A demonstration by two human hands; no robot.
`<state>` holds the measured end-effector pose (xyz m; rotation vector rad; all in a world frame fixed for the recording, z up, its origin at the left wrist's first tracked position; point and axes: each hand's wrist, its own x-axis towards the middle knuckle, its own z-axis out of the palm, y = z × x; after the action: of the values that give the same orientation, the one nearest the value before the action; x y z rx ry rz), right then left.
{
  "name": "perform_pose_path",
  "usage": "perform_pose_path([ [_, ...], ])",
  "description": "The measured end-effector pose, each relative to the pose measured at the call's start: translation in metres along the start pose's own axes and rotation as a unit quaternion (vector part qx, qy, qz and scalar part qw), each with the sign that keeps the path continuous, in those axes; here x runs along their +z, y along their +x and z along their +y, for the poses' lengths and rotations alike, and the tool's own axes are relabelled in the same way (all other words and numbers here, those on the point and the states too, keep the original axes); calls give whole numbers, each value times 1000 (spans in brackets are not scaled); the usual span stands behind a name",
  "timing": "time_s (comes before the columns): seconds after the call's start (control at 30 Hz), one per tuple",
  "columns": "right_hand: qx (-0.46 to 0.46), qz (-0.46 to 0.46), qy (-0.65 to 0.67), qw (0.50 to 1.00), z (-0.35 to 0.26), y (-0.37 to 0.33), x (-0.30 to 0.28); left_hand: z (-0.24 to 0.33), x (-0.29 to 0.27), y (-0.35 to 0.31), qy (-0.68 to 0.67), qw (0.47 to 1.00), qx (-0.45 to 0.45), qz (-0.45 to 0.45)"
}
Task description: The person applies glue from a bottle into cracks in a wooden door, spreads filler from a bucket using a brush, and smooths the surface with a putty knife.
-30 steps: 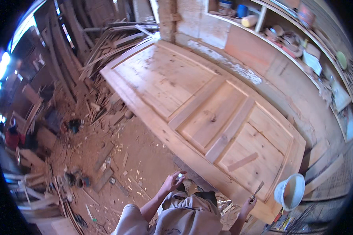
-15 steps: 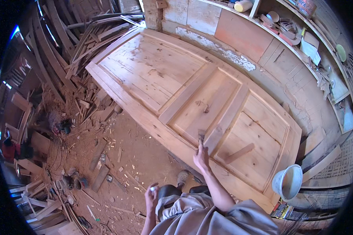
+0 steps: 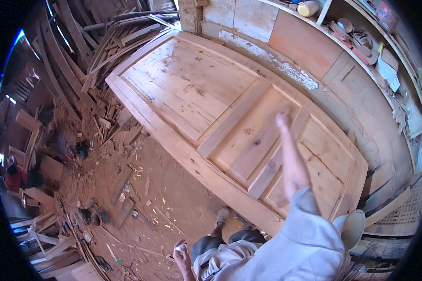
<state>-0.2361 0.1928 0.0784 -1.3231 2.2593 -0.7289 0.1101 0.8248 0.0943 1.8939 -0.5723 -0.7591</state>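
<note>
A large panelled wooden door (image 3: 229, 124) lies flat before me, its three recessed panels facing up. My right hand (image 3: 282, 120) reaches over the far end of the narrow middle panel. Its fingers are closed around a small flat brush, smeared by motion and mostly hidden now. Low by my lap, my left hand (image 3: 181, 253) is held away from the door, with its fingers curled round a small white thing (image 3: 179, 247) whose kind I cannot make out. A wood offcut (image 3: 282, 202) on the right panel is mostly covered by my right arm.
A whitish bucket (image 3: 354, 228) stands at the door's right end, partly behind my sleeve. Cluttered shelves (image 3: 356, 44) line the wall at the far right. Scrap timber (image 3: 112, 51) is heaped at the left; shavings and offcuts litter the dirt floor (image 3: 162, 187), beside several tins (image 3: 98, 218).
My right hand has swept from the near edge of the middle panel to its far end. My sleeve now covers part of the bucket. The left hand has dropped slightly.
</note>
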Motion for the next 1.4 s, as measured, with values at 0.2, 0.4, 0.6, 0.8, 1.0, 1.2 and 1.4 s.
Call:
perform_pose_path([
  [0.2,-111,-135,-63,983,-1,-49,-27,-31,10,-20,-37,998,-42,24],
  [0.4,-53,-340,-78,936,-18,-274,34,-6,13,12,30,998,-26,-44],
  [0.6,-93,21,14,995,6,-58,75,8,18,26,11,998,8,-56],
  [0.8,-169,114,119,972,16,41,-116,-18,22,10,-17,999,-20,-37],
  [1.0,-115,-80,62,988,176,-226,-104,-2,45,45,59,979,31,-193],
  [1.2,103,-14,197,975,278,-508,-115,30,92,96,63,953,88,-284],
  [1.4,39,96,136,985,276,-528,-137,19,152,102,96,837,259,-473],
])
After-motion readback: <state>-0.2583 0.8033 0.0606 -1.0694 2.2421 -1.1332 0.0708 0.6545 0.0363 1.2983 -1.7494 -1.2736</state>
